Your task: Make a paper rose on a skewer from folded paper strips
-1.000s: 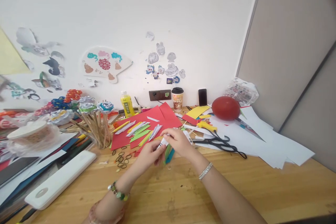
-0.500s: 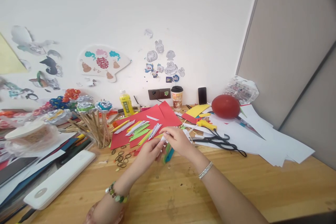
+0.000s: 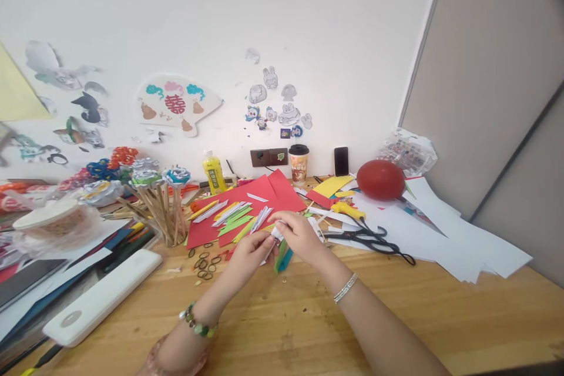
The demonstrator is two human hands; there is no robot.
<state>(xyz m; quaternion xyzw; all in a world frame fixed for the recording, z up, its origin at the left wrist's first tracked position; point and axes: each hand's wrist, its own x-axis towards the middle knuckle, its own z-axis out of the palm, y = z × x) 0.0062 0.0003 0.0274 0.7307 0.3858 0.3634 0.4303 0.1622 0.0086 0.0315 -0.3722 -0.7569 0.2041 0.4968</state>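
Near the middle of the table, my left hand (image 3: 259, 248) and my right hand (image 3: 296, 231) meet over a small piece of white paper (image 3: 277, 233). Both hands pinch it between thumb and fingers; its lower part is mostly hidden by them. Just below and behind the fingers lie green and blue folded strips (image 3: 284, 259). Beyond my left hand, folded paper strips (image 3: 235, 217) in white, green and yellow are spread over red paper sheets (image 3: 282, 188). Several dark rubber bands (image 3: 204, 265) lie left of my left hand.
Black scissors (image 3: 374, 239), a yellow glue gun (image 3: 348, 209) and a red balloon (image 3: 380, 180) are to the right, among white sheets (image 3: 480, 241). A lidded cup (image 3: 299, 165), phone (image 3: 341, 161) and yellow bottle (image 3: 214, 173) stand behind. Left are wooden sticks (image 3: 165, 217) and a white long device (image 3: 103, 296).
The view has shifted slightly, so everything sits a little further right. The white paper shows a bit more between my fingers; both hands keep their hold.
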